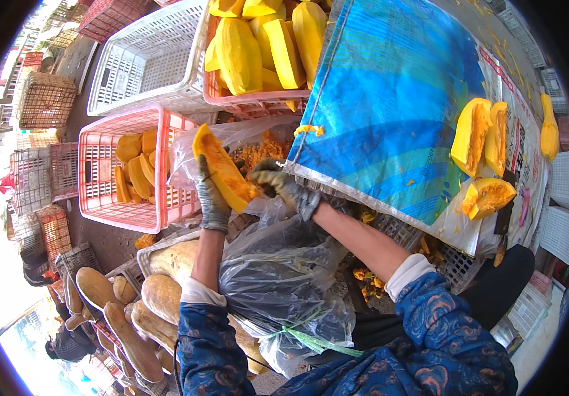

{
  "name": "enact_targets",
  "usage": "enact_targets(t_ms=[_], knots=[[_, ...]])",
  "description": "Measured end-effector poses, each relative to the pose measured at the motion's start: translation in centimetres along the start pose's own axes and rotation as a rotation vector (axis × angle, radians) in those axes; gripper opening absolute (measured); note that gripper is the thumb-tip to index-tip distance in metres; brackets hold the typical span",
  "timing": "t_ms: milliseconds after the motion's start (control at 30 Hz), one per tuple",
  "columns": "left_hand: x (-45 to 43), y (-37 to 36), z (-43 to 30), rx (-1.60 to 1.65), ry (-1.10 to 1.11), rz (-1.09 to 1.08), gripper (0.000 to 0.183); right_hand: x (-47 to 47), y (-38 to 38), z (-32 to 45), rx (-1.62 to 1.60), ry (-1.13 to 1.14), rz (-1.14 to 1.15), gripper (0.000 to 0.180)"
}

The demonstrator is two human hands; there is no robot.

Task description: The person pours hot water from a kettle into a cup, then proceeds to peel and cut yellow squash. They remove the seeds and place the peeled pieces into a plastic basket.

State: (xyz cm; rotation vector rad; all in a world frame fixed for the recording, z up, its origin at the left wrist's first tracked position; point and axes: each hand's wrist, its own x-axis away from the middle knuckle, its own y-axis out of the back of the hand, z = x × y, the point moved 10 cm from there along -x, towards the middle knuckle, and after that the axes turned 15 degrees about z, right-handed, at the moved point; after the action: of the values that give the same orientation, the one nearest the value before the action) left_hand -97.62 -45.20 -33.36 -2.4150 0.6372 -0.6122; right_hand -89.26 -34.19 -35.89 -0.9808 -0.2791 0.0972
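My left hand (212,198), in a dirty grey work glove, is closed around a long peeled squash piece (227,173), its orange hollow facing up and right. Just right of the piece is my right hand (284,185), gloved too, with its fingers curled; whether it holds a small tool cannot be seen. Beneath both hands a clear plastic bag (195,143) lies open, with orange pulp and seeds (264,148) in it. More squash chunks (472,136) rest on a blue and white woven sheet (373,99) to the right, near a knife (504,213).
A pink crate (118,220) at left holds cut squash; a red crate (259,101) at the top holds peeled pieces. Beside them stands a white crate (146,94). Whole unpeeled squashes (133,341) are piled lower left. Clear plastic (284,267) covers my lap. A person (71,341) is far off at left.
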Motion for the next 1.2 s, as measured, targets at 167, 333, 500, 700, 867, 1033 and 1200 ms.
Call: enact_targets(t_ms=[167,333,500,700,867,1033,1200], knots=[[-0.4,-0.5,-1.7,-0.040,-0.093,0.014,0.069,-0.2,0.0,3.0,0.697,0.093,-0.013,0.030],[-0.5,0.1,-0.5,0.069,-0.021,0.077,0.067,0.5,-5.4,4.2,1.050,0.259,0.183,0.033],[-0.6,1.7,-0.9,0.055,-0.084,0.003,0.069,-0.1,-2.0,-1.0,-0.035,-0.005,0.127,0.025],[0.5,3.9,-1.3,-0.206,-0.136,0.001,0.056,-0.3,4.1,-3.4,-0.090,-0.234,-0.076,0.027],[-0.1,2.5,0.5,-0.035,0.014,0.106,0.063,1.1,3.6,-0.1,0.751,-0.161,-0.072,0.030],[1.3,-3.0,-2.7,0.018,0.069,0.122,0.065,6.4,-1.0,1.9,1.260,-0.081,-0.081,0.035],[3.1,-11.7,-6.6,0.051,-0.016,0.199,0.065,16.8,-4.0,6.9,1.491,0.098,-0.111,0.039]])
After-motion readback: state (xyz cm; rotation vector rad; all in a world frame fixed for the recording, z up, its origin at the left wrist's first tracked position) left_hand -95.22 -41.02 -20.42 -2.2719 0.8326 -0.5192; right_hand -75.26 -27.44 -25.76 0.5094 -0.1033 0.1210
